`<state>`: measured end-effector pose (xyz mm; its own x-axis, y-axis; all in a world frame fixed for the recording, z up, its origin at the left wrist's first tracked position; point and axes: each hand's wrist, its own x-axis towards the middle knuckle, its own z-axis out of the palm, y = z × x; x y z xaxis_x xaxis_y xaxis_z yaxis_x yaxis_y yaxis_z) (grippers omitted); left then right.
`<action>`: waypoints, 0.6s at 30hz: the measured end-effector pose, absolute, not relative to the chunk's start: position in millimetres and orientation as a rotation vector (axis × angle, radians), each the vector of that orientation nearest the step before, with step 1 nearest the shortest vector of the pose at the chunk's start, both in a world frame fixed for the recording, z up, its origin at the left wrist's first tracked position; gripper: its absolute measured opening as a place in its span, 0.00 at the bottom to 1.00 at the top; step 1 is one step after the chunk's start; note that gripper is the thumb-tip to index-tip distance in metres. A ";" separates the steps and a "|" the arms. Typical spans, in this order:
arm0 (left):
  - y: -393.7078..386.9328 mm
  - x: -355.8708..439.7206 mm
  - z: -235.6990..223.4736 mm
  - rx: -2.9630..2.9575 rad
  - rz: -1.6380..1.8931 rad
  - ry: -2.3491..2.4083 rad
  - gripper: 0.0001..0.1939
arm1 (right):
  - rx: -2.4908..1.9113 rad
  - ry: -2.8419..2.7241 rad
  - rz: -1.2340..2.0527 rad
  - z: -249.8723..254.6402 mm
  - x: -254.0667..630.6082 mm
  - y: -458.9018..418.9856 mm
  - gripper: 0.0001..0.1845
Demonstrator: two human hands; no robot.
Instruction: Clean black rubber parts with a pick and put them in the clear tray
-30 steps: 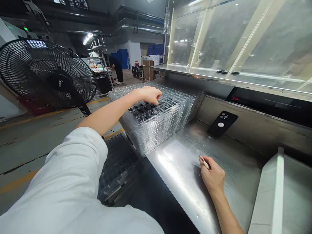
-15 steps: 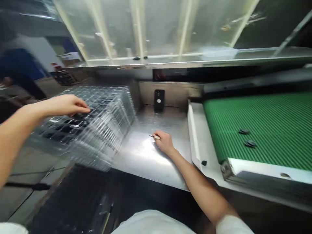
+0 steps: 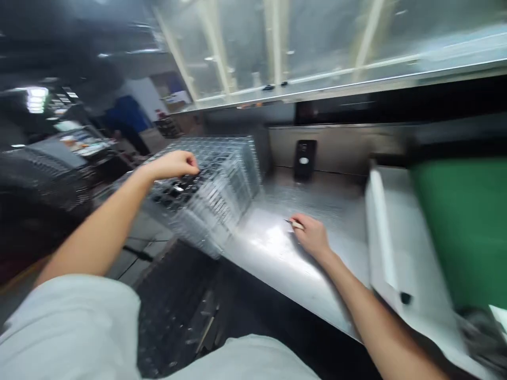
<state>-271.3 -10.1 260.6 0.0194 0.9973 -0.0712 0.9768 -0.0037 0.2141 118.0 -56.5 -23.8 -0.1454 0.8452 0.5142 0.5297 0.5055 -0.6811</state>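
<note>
The stack of trays (image 3: 222, 200) at the far left is clear, glossy plastic. The bench (image 3: 277, 248) is smooth, shiny stainless steel. The near-left sleeve (image 3: 67, 322) is matt white cloth, and the belt (image 3: 455, 227) at right looks matt green.

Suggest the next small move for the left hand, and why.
Probably pick one dark part from the top clear plastic tray: the left hand is curled right over its dark parts, while the right hand is low on the steel counter with a slim pen-like tool.
</note>
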 end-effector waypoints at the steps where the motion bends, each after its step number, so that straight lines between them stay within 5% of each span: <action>1: -11.1 -270.4 259.1 2.090 0.195 2.055 0.15 | -1.166 -1.811 0.421 -25.7 118.3 -54.5 0.14; 12: -10.7 -293.7 245.9 2.202 0.258 2.347 0.05 | -1.240 -1.815 0.389 -29.0 114.5 -51.4 0.18; 18: -20.6 -290.4 253.0 2.275 0.416 2.047 0.13 | -1.237 -1.848 0.403 -29.4 116.5 -50.4 0.18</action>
